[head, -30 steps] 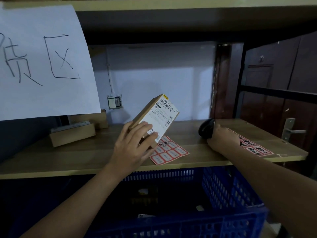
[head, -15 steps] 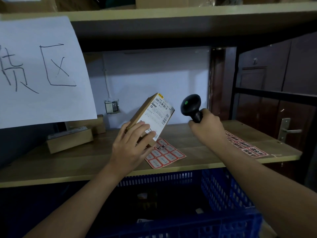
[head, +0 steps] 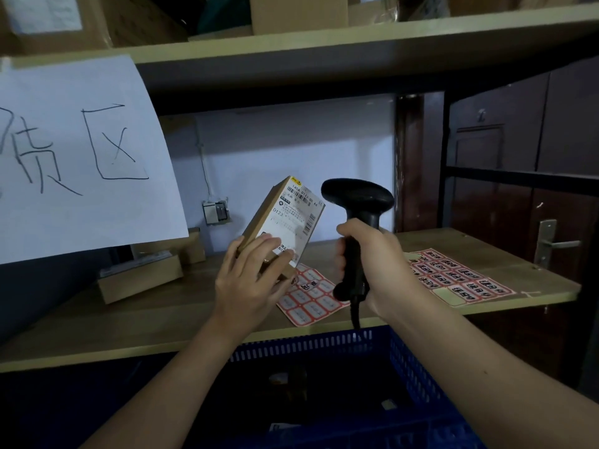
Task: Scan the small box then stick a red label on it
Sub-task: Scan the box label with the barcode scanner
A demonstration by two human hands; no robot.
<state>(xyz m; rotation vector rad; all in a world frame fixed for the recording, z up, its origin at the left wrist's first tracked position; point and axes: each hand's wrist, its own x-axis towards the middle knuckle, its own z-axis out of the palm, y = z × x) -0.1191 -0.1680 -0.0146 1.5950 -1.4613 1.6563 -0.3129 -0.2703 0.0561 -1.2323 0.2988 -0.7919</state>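
Note:
My left hand [head: 251, 280] holds a small brown box [head: 285, 218] tilted up above the wooden shelf [head: 162, 312], its white shipping label with barcodes facing right. My right hand [head: 379, 267] grips the handle of a black barcode scanner [head: 356, 202], upright, its head level with the box's top and close beside the label. A sheet of red labels [head: 311, 299] lies flat on the shelf just below the box. A second sheet of red labels with black writing [head: 453, 277] lies to the right of my right hand.
A wooden block [head: 139, 280] and a smaller one behind it sit at the shelf's left. A white paper sign [head: 81, 157] hangs from the upper shelf. A blue plastic crate [head: 405, 367] stands below the shelf edge. Dark doors stand at the right.
My right hand lifted the scanner off the shelf and brought it up and left, close beside the box's label. The left hand kept the box tilted in about the same place.

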